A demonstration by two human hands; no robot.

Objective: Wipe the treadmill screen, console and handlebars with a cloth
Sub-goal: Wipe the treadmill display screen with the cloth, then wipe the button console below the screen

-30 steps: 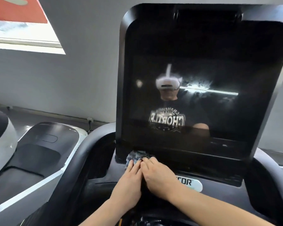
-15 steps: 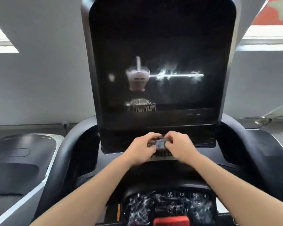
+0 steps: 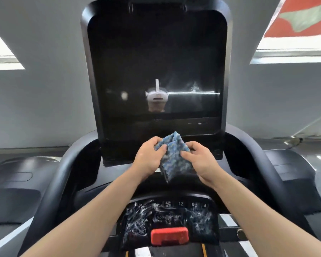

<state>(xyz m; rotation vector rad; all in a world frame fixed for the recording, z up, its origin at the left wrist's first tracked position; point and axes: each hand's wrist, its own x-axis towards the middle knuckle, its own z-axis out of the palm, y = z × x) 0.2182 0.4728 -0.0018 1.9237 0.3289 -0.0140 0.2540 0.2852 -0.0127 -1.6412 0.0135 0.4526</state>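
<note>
— Where's the cloth (image 3: 171,154) now?

— Up off the machine, held in the air between both hands, just in front of the bottom edge of the screen (image 3: 156,71). Half a second ago it was a tight little wad pressed low between them; now it has opened out and hangs down.

— How are the hands?

— The left hand (image 3: 149,160) pinches the cloth's left edge, thumb on top. The right hand (image 3: 198,162) grips the right edge, fingers curled around it.

— And the console?

— The console panel (image 3: 169,217) below the forearms shows white streaky smears, with a red stop button (image 3: 169,235) at its front edge. The dark handlebars (image 3: 50,182) curve along either side.
</note>
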